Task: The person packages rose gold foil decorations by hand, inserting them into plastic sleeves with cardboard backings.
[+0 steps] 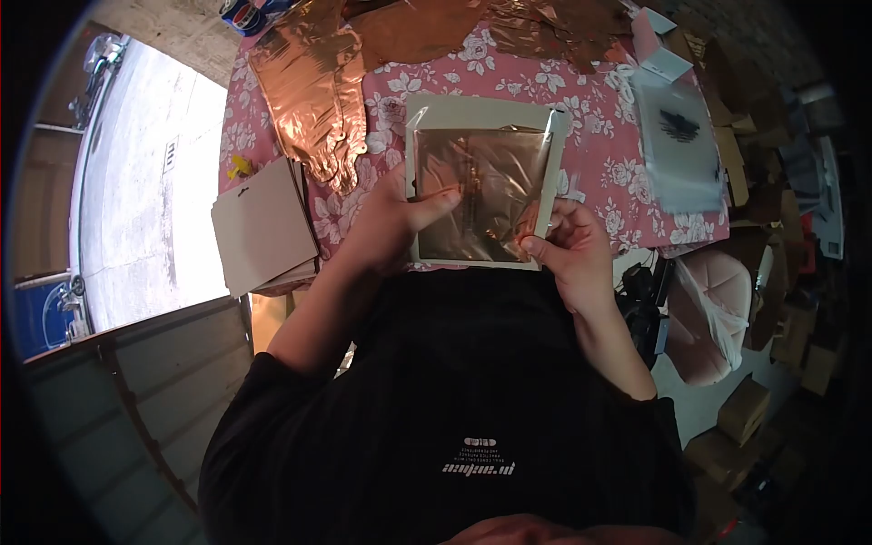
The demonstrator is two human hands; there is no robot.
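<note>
Between my hands, near the table's front edge, is a pale cardboard sheet (486,111) with a folded copper-coloured foil piece (481,182) lying over most of its face. Glossy reflections along the top suggest clear plastic over it. My left hand (409,213) grips the left side, thumb flat across the foil and fingers behind the board. At the lower right corner, my right hand (577,245) pinches the edge between thumb and fingers. Farther left lies a loose copper foil piece (309,82), crumpled and shiny. A stack of cardboard sheets (263,227) rests at the table's left edge.
A pink floral tablecloth (609,118) covers the table. On its right side are clear plastic sleeves (677,150) and a white box (661,45). More copper foil (418,32) spreads along the back, beside a blue can (243,15). A chair (713,309) and cardboard boxes (745,409) stand right.
</note>
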